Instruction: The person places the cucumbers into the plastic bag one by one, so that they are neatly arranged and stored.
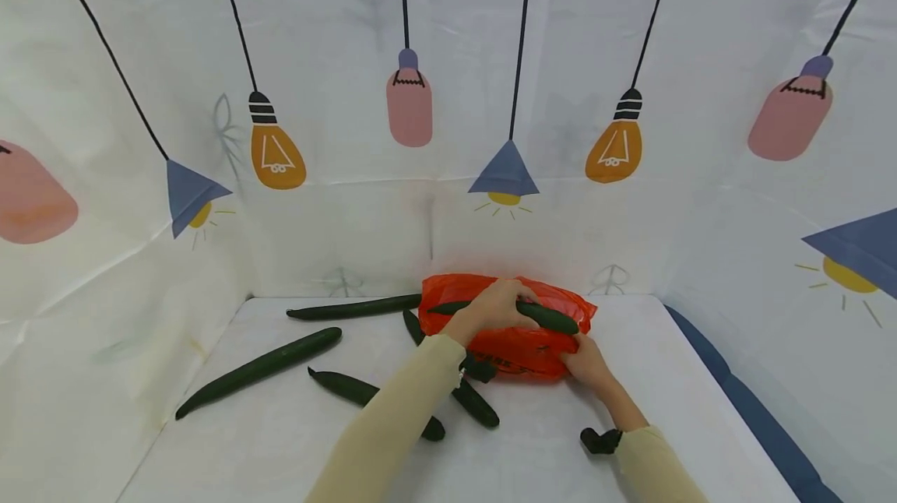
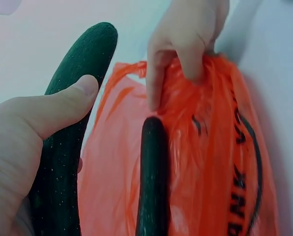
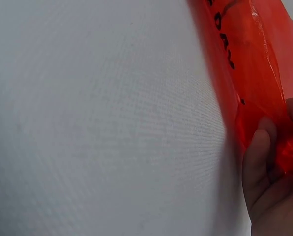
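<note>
An orange plastic bag lies at the back middle of the white table. My left hand grips a dark green cucumber over the top of the bag; in the left wrist view the thumb lies along that cucumber. My right hand pinches the bag's edge at the near right, and its fingers are bunched in the orange film. A second cucumber lies among the bag's folds.
Several loose cucumbers lie on the table left of the bag: a long one, one at the back, and shorter ones near my left sleeve. Printed curtain walls close in the table on three sides.
</note>
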`<move>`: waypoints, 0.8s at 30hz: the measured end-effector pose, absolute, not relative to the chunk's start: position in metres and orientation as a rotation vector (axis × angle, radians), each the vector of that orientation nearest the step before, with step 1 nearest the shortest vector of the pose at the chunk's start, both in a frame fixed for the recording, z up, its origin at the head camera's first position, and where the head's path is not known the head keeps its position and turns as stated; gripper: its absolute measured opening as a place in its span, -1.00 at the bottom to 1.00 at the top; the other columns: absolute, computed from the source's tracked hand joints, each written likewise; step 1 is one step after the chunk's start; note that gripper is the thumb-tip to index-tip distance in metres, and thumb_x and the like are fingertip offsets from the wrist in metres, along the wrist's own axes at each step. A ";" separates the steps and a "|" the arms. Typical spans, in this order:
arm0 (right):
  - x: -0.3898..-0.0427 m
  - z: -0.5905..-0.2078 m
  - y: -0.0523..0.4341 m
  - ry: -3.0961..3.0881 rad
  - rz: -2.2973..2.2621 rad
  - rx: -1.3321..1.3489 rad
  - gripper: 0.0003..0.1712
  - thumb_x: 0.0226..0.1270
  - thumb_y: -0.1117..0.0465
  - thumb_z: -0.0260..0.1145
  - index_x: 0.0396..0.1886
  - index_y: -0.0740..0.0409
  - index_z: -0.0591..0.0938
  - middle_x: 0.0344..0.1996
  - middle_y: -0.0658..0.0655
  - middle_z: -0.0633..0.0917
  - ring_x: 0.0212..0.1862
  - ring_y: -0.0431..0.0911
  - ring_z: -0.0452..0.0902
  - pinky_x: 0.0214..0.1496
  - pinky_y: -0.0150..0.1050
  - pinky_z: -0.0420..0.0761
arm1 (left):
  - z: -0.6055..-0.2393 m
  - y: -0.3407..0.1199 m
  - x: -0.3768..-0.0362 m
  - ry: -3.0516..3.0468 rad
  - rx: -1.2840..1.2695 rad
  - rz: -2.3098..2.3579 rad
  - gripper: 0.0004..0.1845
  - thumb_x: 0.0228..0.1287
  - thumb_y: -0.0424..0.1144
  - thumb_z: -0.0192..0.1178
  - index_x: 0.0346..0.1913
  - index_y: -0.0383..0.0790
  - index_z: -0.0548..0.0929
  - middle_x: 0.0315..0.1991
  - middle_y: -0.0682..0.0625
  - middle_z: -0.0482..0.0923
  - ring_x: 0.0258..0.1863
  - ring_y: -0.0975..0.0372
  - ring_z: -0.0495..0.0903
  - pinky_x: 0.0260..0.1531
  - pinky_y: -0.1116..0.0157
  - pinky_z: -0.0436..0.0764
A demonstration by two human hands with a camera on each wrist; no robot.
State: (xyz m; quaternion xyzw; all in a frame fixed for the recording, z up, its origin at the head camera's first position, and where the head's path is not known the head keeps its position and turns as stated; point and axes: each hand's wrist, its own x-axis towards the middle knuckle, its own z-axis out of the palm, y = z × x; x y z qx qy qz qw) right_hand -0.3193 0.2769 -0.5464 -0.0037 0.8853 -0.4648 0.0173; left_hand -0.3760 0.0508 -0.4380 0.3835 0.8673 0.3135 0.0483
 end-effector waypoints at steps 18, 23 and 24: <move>-0.315 -0.548 0.279 2.773 -1.421 -0.075 -0.31 0.30 0.33 0.30 0.38 0.40 0.28 0.19 0.39 0.47 0.13 0.21 0.39 0.22 0.20 0.35 | -0.465 0.073 -0.392 2.646 1.041 1.012 -0.58 0.03 -0.08 0.50 0.02 0.02 0.72 -0.18 0.23 0.57 -0.24 0.38 0.49 -0.25 0.44 0.52; -0.317 -0.549 0.280 2.794 -1.418 -0.113 -0.31 0.28 0.33 0.33 0.37 0.36 0.32 0.20 0.37 0.48 0.19 0.23 0.38 0.23 0.22 0.34 | -0.476 0.071 -0.396 2.641 0.989 1.041 -0.57 0.04 -0.09 0.50 0.02 -0.01 0.72 -0.13 0.19 0.60 -0.21 0.36 0.50 -0.22 0.42 0.53; -0.317 -0.549 0.280 2.794 -1.413 -0.111 -0.31 0.27 0.32 0.34 0.36 0.36 0.32 0.21 0.37 0.48 0.20 0.25 0.37 0.23 0.22 0.33 | -0.478 0.070 -0.397 2.637 0.980 1.046 -0.57 0.04 -0.09 0.50 0.02 -0.01 0.72 -0.11 0.20 0.60 -0.20 0.36 0.49 -0.21 0.42 0.53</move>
